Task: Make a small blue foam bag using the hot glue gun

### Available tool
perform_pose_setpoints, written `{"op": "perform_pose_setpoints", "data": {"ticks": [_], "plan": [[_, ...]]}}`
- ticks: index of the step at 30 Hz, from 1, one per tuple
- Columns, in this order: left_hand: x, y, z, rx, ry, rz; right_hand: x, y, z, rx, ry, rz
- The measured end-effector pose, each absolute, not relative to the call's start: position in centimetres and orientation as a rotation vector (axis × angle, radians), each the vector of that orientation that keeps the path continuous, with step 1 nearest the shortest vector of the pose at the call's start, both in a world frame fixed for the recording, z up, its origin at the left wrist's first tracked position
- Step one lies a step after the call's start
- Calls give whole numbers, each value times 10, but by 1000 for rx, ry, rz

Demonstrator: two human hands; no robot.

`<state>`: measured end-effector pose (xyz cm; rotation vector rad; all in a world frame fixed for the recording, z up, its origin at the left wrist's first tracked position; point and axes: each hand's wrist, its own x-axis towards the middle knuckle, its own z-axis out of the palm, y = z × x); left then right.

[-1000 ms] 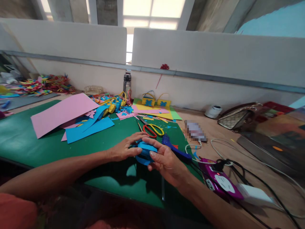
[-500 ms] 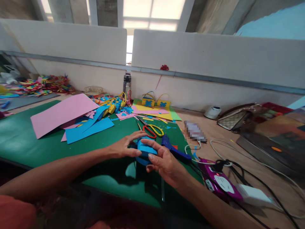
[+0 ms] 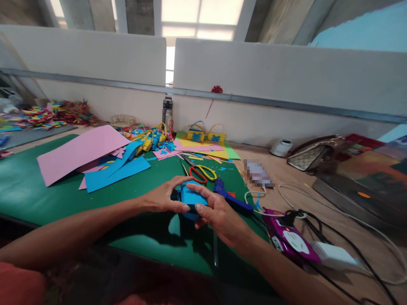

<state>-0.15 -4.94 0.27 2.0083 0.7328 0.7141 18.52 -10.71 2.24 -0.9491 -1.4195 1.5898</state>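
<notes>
Between my two hands is a small blue foam-sheet bag point(image 3: 193, 197), held above the green mat point(image 3: 152, 237). My left hand point(image 3: 168, 195) grips its left side, thumb at the near edge and fingers at the far edge. From the right, my right hand point(image 3: 219, 209) pinches it, with the thumb on the near face and the fingers over the top and beneath. Just beyond the hands lie scissors point(image 3: 203, 173) with red and yellow handles. A blue glue gun point(image 3: 233, 198) rests right of them. A clear glue stick point(image 3: 216, 250) lies nearer me.
Pink point(image 3: 82, 152) and blue sheets point(image 3: 117, 173) cover the mat's left part. Two yellow bags with blue butterflies point(image 3: 196, 136) stand at the back. At right are a blurred phone point(image 3: 258, 173), a purple power strip point(image 3: 289, 237) with cables, and a handbag point(image 3: 313, 156).
Both hands keep hold of the blue bag, which has turned slightly so that more of its top face shows. The whole view has shifted a little.
</notes>
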Motion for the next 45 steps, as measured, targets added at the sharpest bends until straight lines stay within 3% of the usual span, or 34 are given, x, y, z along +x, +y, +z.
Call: {"op": "perform_pose_setpoints", "data": {"ticks": [10, 17, 25, 33, 45], "plan": [[-6, -46, 5, 1877, 704, 764, 189, -109, 38, -964, -1412, 1543], [-22, -32, 9, 1589, 576, 834, 194, -108, 53, -981, -1381, 988], [-23, -39, 13, 1337, 378, 819, 196, -101, 39, -1016, -1547, 619], [-22, -49, 21, 1400, 293, 814, 204, -92, 26, -673, -2057, -368], [-29, -48, 17, 2083, 325, 711, 207, -90, 26, -622, -2059, -524]]}}
